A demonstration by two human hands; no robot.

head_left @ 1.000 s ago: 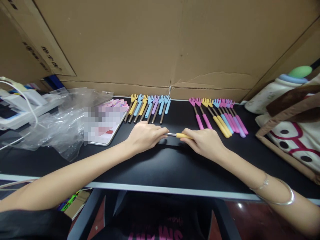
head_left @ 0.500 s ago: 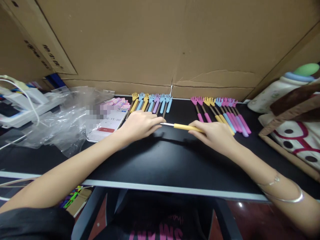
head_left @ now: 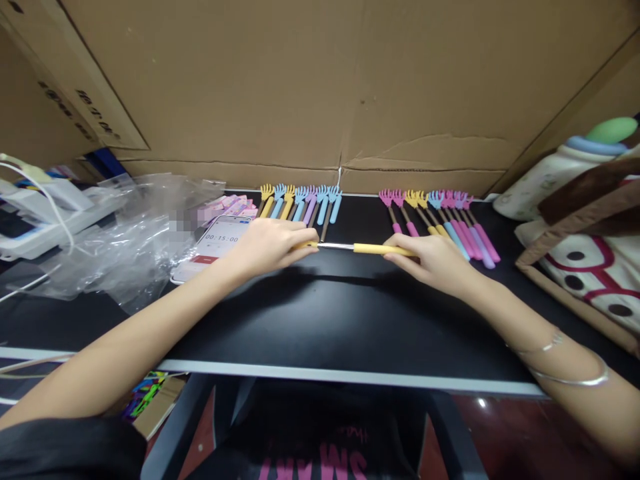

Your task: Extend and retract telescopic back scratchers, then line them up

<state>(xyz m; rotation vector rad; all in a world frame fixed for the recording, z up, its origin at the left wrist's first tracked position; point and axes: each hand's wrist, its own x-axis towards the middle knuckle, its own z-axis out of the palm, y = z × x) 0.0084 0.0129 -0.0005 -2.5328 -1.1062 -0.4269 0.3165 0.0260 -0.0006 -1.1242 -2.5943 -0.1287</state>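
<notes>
A yellow back scratcher (head_left: 373,249) with a bare metal rod is held level above the black tabletop, between both hands. My left hand (head_left: 273,248) is closed around its yellow head end, whose claw is hidden by the fingers. At the other end, my right hand (head_left: 430,261) pinches the yellow handle. Behind my left hand lies a row of back scratchers (head_left: 311,200) in yellow, blue and purple. Beyond my right hand is another row of back scratchers (head_left: 453,223), in pink, yellow, blue and purple, with handles toward me.
To the left are a phone (head_left: 220,243) showing a timer, crumpled clear plastic bags (head_left: 145,233), pink packets (head_left: 233,205) and a white power strip (head_left: 50,227). A bottle (head_left: 550,177) and a fabric bag (head_left: 590,267) stand at right. Cardboard (head_left: 310,87) walls the back.
My hands have moved slightly apart along the back scratcher, and more of its metal rod shows between them. A bit of yellow now shows at my left fingers.
</notes>
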